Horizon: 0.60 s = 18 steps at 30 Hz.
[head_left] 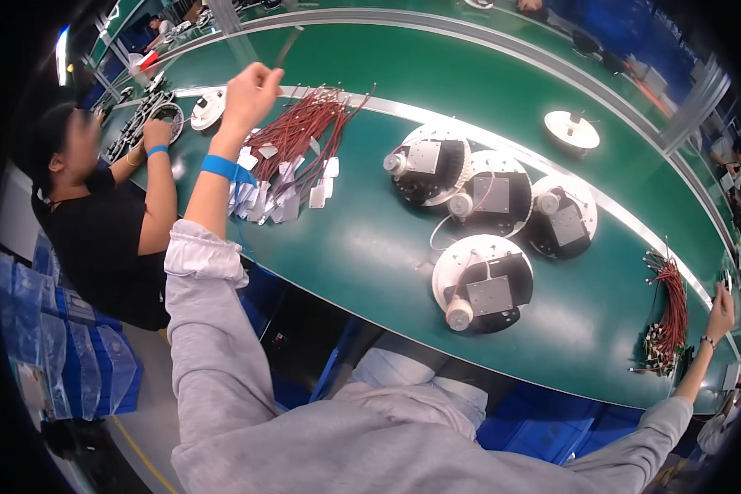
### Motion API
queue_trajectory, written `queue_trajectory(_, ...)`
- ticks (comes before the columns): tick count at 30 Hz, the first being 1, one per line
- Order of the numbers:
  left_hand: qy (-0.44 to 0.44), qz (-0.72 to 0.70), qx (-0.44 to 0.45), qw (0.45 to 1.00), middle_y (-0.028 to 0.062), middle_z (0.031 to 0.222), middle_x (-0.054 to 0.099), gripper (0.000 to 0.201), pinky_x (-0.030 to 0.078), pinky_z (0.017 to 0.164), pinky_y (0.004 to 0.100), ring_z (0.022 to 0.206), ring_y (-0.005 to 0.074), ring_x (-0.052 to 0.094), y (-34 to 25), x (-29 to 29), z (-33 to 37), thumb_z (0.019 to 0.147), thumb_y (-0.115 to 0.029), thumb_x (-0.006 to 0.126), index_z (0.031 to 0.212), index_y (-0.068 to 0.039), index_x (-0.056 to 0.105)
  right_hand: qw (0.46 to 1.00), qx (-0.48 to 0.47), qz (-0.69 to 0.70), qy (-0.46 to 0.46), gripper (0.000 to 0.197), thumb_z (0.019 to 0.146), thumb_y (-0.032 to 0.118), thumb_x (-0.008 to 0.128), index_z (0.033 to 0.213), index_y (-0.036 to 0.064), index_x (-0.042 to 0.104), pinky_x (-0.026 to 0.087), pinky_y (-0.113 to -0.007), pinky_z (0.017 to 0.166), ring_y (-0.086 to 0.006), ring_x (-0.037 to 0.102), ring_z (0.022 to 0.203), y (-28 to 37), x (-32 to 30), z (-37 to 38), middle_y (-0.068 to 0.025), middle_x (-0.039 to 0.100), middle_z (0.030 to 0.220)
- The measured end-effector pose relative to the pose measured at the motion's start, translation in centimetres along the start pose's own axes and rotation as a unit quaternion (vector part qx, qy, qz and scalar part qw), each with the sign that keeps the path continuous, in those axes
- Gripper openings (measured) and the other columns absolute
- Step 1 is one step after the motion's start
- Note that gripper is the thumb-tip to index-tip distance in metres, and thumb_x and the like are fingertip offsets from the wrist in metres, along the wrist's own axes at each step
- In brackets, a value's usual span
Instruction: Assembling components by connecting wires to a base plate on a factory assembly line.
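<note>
My left hand [253, 97], with a blue band at the wrist, is raised above the far side of the bench, its fingers closed. A thin brown strip with a pale tip [288, 48] sticks up from the fingertips, slightly blurred. Beneath that arm lies a heap of red-brown wire leads [311, 123] with white tags [284, 198]. Stretched far out to the right, my right hand [721, 315] is closed in a pinch; what it holds is too small to tell. Nearest to it is a bundle of red wires with connectors [668, 309].
Several round white units with black parts, metal plates and motors [486, 284] sit mid-bench on the green table [362, 263]. A white disc [572, 130] lies beyond the metal strip. At left, a co-worker in black [99, 222] works beside another white disc [208, 109]. Blue bins [543, 424] stand below.
</note>
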<state>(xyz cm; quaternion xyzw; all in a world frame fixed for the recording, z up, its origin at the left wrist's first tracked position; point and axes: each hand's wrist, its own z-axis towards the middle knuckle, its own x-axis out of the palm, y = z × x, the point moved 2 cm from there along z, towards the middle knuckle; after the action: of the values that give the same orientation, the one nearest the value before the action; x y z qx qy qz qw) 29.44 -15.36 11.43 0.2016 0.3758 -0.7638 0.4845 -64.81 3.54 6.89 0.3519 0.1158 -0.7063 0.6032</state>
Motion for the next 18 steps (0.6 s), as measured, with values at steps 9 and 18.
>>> queue_trajectory(9, -0.276, -0.377, 0.044, 0.883, 0.0108, 0.08, 0.062, 0.008, 0.049, 0.062, 0.023, 0.077, 0.0131, 0.06, 1.1, -0.2, 1.1, 0.076, -0.002, 0.058, 0.077, 0.002, 0.052, 0.959, -0.258, 0.007, -0.118, 0.023, 0.078, 0.015, 0.055, 0.094, -0.0001, 0.061, 0.044, -0.025, 0.073, -0.0148, 0.057, 0.086, 5.5, -5.3, 2.1, -0.0081, 0.061, 0.093)
queue_trajectory(18, -0.187, -0.209, 0.172, 0.944, 0.0184, 0.102, 0.055, 0.009, 0.05, 0.076, 0.0297, 0.092, 0.023, 0.056, -2.1, 1.0, 1.7, 0.083, -0.001, 0.048, 0.084, 0.004, 0.055, 0.939, 0.275, -0.054, -0.201, 0.026, 0.06, 0.033, 0.074, 0.072, 0.0108, 0.068, 0.046, -0.027, 0.065, -0.0144, 0.06, 0.069, 1.7, -6.1, 1.8, -0.0058, 0.064, 0.072)
